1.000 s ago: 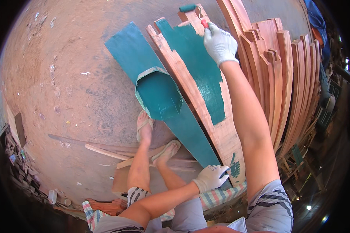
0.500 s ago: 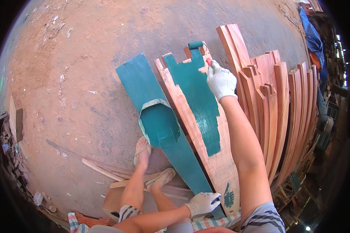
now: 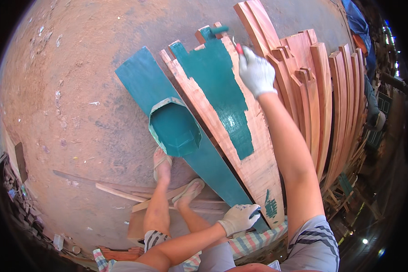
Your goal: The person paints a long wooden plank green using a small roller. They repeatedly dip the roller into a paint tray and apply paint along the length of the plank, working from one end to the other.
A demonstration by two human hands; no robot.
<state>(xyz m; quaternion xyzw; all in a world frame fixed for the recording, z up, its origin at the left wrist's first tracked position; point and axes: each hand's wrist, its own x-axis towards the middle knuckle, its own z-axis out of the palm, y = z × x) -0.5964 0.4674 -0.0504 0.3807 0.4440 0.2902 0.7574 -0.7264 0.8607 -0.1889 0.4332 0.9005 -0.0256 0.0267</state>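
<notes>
My right hand (image 3: 257, 75), in a white knit glove, is closed on the red handle of a paint roller (image 3: 219, 30). The roller's green sleeve is at the far end of a bare wooden board (image 3: 264, 149). Wet green paint covers the middle of that board in an uneven patch. My left hand (image 3: 240, 219), also gloved, is closed near the board's near end, around a small dark thing I cannot make out. An octagonal paint tray (image 3: 155, 132) with green inside rests on a green-painted board (image 3: 138, 72) to the left.
Several curved bare wooden pieces (image 3: 323, 90) stand close together on the right. Thin wood strips (image 3: 118, 192) lie on the floor by my sandalled feet. A checked cloth (image 3: 258, 240) is under the boards' near end. A blue tarp (image 3: 356, 22) hangs at the far right.
My right hand has moved the roller slightly left at the board's far end, where the green now shows on another tab. The whole view has shifted, so the boards sit higher in it.
</notes>
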